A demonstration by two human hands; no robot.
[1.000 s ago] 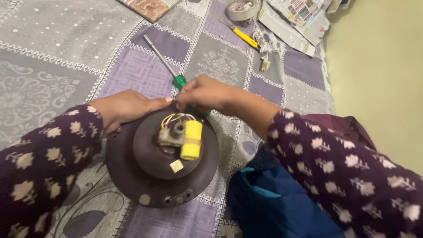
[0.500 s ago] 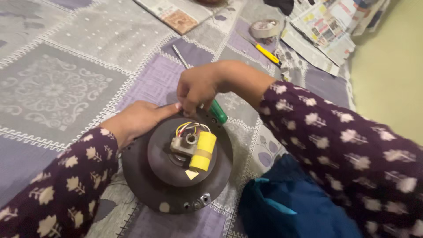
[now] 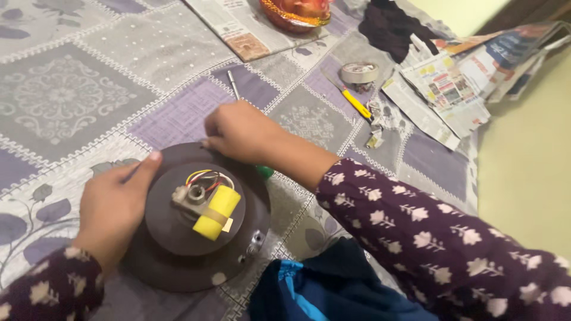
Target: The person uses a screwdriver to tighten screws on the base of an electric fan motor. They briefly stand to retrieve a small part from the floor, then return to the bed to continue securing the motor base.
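Patchwork bedspread (image 3: 89, 95) in grey and purple underneath, newspapers (image 3: 452, 83) at the far edge. Dark round motor (image 3: 202, 232) near the front, yellow capacitor (image 3: 217, 212) and coloured wires on its raised centre. Left hand (image 3: 116, 205) flat and open against the motor's left rim, thumb on top. Right hand (image 3: 244, 134) curled at the far rim, gripping a green-handled screwdriver (image 3: 235, 89), shaft pointing away. Tape roll (image 3: 359, 73) and yellow cutter (image 3: 355, 103) well apart beyond.

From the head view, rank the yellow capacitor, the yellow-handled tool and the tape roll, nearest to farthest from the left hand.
From the left hand:
1. Yellow capacitor, just to its right on the round motor housing.
2. Yellow-handled tool, upper right on the quilt.
3. Tape roll, just beyond that tool.
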